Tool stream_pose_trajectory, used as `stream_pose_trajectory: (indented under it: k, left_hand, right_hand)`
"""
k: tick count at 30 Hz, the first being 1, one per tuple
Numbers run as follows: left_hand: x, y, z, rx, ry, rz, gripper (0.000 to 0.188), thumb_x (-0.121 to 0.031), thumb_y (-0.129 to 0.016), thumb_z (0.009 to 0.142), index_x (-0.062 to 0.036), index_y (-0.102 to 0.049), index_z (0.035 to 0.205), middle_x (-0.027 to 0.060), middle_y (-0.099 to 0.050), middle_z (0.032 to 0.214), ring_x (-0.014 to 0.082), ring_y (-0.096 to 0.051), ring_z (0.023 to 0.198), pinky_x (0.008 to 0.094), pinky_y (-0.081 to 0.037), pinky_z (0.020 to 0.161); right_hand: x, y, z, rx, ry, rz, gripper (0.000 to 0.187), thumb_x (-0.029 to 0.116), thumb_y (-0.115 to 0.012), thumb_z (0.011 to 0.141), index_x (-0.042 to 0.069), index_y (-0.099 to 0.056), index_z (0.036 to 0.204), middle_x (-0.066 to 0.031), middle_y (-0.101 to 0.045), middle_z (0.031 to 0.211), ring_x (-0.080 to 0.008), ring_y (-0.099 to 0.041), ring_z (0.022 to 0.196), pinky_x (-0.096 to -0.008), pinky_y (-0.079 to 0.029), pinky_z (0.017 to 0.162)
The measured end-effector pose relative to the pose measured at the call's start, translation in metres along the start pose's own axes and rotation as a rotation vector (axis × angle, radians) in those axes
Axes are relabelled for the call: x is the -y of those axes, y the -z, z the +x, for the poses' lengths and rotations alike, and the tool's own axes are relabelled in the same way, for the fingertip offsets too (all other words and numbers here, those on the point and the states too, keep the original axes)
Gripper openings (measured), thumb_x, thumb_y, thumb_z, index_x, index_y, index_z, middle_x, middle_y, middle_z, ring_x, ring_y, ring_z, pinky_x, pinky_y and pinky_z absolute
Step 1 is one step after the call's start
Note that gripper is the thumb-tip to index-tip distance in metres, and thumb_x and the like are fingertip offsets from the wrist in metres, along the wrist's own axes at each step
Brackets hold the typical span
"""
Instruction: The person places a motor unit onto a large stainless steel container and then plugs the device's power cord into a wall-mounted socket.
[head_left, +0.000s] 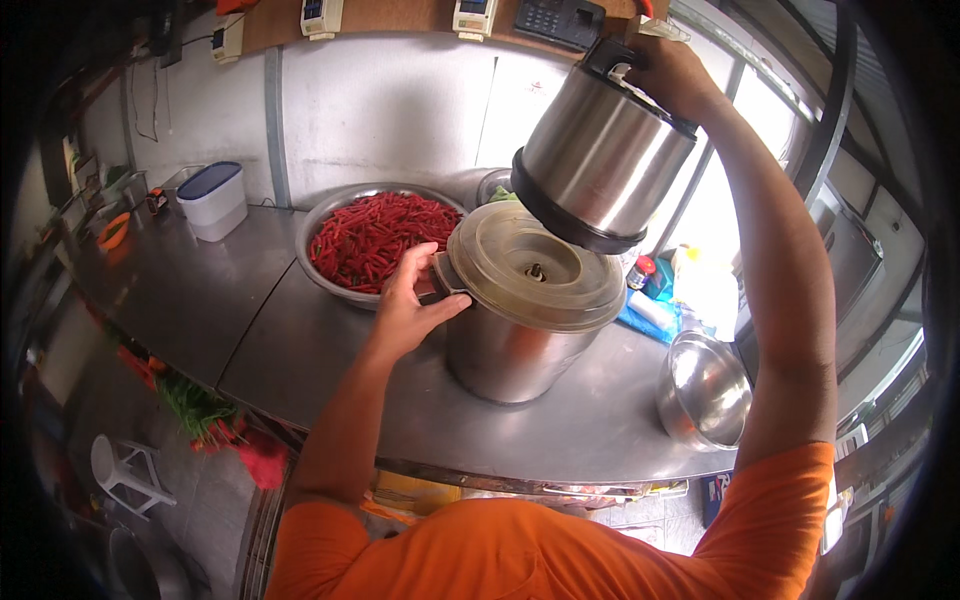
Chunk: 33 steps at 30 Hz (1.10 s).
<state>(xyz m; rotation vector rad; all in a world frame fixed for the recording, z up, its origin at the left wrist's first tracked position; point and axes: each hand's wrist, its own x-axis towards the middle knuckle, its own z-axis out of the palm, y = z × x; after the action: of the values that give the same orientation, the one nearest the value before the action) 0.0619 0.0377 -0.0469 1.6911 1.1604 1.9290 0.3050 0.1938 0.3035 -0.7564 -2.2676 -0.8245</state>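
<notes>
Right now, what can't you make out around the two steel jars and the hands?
- Lower steel jar, head view: contents hidden by its cloudy lid.
- Raised steel jar: its tilted mouth faces away, inside unseen.
- Right hand: fingers hidden behind the jar's handle.
- Left hand: lid tab covered by its fingers.

Counter (300,350): sheet metal, dull brushed grey, faintly smeared. Jar (605,165) in the right hand (670,75): polished steel with soft streaked reflections, a matt black band at its rim and black plastic at the top. Pot (510,350): brushed steel, satin sheen. Lid (535,265) under the left hand (410,305): cloudy, scuffed translucent plastic, small metal hub at the centre. Basin (330,215): steel, dull rim, heaped with glossy red chillies (375,235). Bowl (705,390): mirror-bright steel. Tub (213,200): milky white plastic, smooth blue plastic lid. Wall (390,105): flat matt grey panels. Shirt (540,550): orange cloth, matt knit.
</notes>
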Motion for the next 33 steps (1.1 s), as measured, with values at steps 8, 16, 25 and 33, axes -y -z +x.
stream_pose_trajectory:
  k: [8, 16, 25, 33]
  left_hand:
    - [0.005, 0.005, 0.000, 0.029, 0.075, -0.053, 0.081, -0.016, -0.083, 0.078, -0.0016, -0.037, 0.143, 0.0153, -0.055, 0.134, 0.0236, -0.054, 0.122, 0.0410, -0.043, 0.103]
    - [0.016, 0.022, 0.019, 0.110, 0.151, -0.080, 0.072, -0.014, -0.078, 0.082, 0.0004, -0.041, 0.142, 0.0173, -0.049, 0.143, 0.0249, -0.048, 0.131, 0.0409, -0.040, 0.108]
    - [0.011, 0.032, 0.039, 0.194, 0.267, -0.139, 0.071, -0.014, -0.077, 0.083, 0.0014, -0.043, 0.142, 0.0139, -0.051, 0.141, 0.0226, -0.047, 0.131, 0.0367, -0.039, 0.109]
    - [0.012, 0.034, 0.041, 0.207, 0.272, -0.138, 0.069, -0.014, -0.078, 0.081, 0.0016, -0.046, 0.140, 0.0132, -0.052, 0.140, 0.0238, -0.046, 0.132, 0.0365, -0.039, 0.109]
  right_hand:
    - [0.014, -0.042, -0.019, -0.044, 0.095, 0.163, 0.036, 0.005, -0.068, 0.086, 0.006, -0.064, 0.121, -0.0176, -0.071, 0.102, -0.0338, -0.069, 0.097, -0.0414, -0.053, 0.092]
    - [0.028, -0.047, -0.018, -0.032, 0.206, 0.290, 0.033, 0.005, -0.069, 0.085, 0.005, -0.065, 0.117, -0.0178, -0.071, 0.104, -0.0335, -0.068, 0.100, -0.0416, -0.053, 0.091]
    - [0.034, -0.054, -0.023, 0.005, 0.234, 0.335, 0.031, 0.007, -0.069, 0.084, 0.005, -0.066, 0.115, -0.0196, -0.070, 0.099, -0.0351, -0.068, 0.097, -0.0427, -0.053, 0.088]
    - [0.025, -0.060, -0.027, 0.005, 0.238, 0.266, 0.032, 0.004, -0.069, 0.085, 0.005, -0.061, 0.116, -0.0179, -0.069, 0.096, -0.0350, -0.068, 0.093, -0.0437, -0.054, 0.082]
